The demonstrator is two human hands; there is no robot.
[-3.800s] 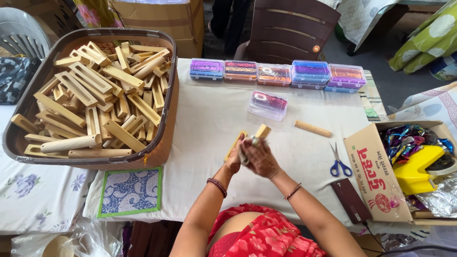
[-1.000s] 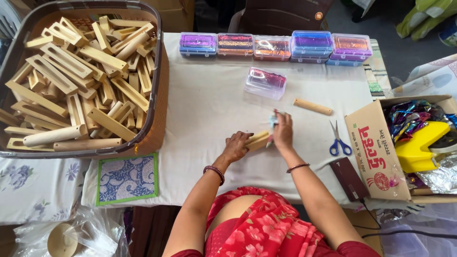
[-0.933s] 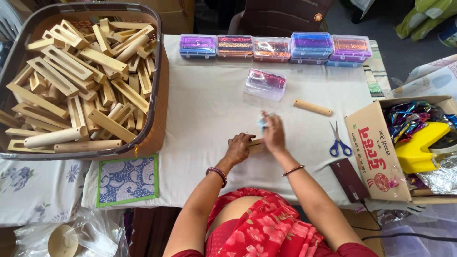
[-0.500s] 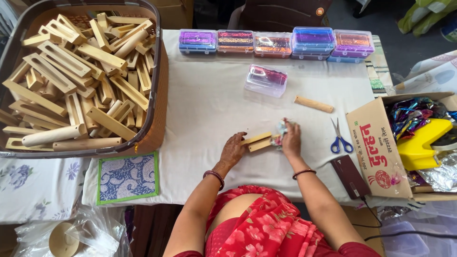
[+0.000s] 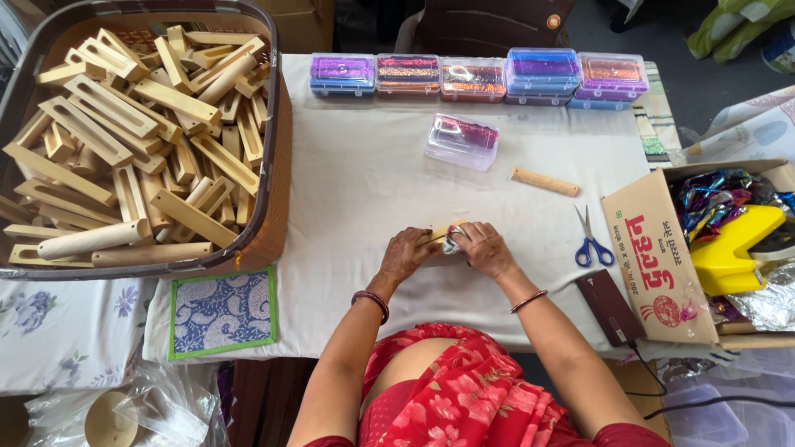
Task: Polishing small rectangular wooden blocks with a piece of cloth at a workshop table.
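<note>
My left hand (image 5: pixel 407 252) and my right hand (image 5: pixel 486 247) meet over a small wooden block (image 5: pixel 433 236) lying on the white tablecloth (image 5: pixel 364 199) near the front edge. Both hands are closed on the block. A bit of shiny foil (image 5: pixel 452 240) shows between the fingers of my right hand, pressed against the block. Most of the block is hidden under my hands.
A brown basket (image 5: pixel 269 182) full of wooden pieces fills the left. Small clear boxes of glitter (image 5: pixel 472 76) line the far edge, one more box (image 5: pixel 461 141) nearer. A wooden stick (image 5: pixel 544 181), blue scissors (image 5: pixel 590 240), a dark phone (image 5: pixel 609 305) and a cardboard box (image 5: pixel 654 257) lie right.
The hands have come closer together over the block, which now lies flat on the cloth. The right hand has slid left onto it.
</note>
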